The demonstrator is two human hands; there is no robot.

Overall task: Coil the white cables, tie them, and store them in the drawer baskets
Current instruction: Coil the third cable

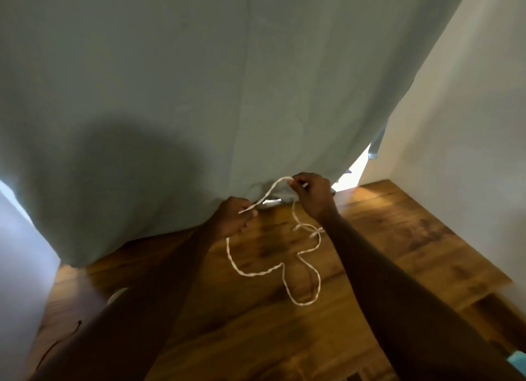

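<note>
The left hand (237, 217) is closed around one part of the white cable (301, 302), and a short end pokes out past its fingers. The right hand (311, 194) pinches the same cable a little higher, near the back edge of the wooden tabletop (412, 238). Between the two hands the cable goes up in a small arch. The rest of it lies in loose, wiggly loops on the middle of the tabletop. A big green curtain (199, 81) hangs down onto the back edge, right behind the hands, and hides what is there. A thin black wire (57, 343) lies near the left front corner. A white wall (469, 124) stands along the right edge.
</note>
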